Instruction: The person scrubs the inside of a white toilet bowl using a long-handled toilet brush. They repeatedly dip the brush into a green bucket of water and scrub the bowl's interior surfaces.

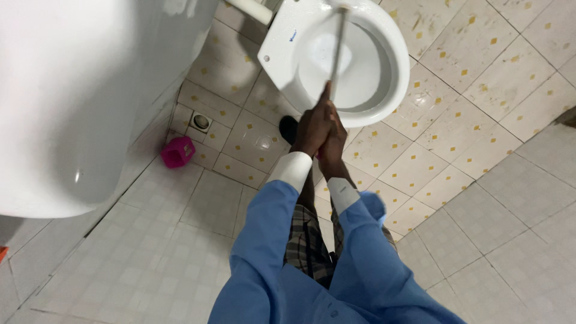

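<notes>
Hands first, in the head view: the left hand and the right hand are pressed together in front of the person, both clenched around the near end of a long thin rod. The left hand sits a little higher and further forward, with one finger laid straight along the shaft; the right hand is tucked just behind and below it, touching it. The rod runs up and away from the hands, slightly tilted, across the open mouth of a white toilet bowl, and its far end reaches the back rim near the top edge of the picture. What is fixed to that far end cannot be made out.

Both forearms wear blue sleeves with white cuffs, and checked trousers show between them. A dark shoe rests on the floor just beside the base of the bowl, partly hidden by the left hand.

On the left, a large white basin fills the upper corner. Below it, on the tiled floor with small yellow diamonds, lies a small pink tub, near a round floor drain and well apart from the hands
</notes>
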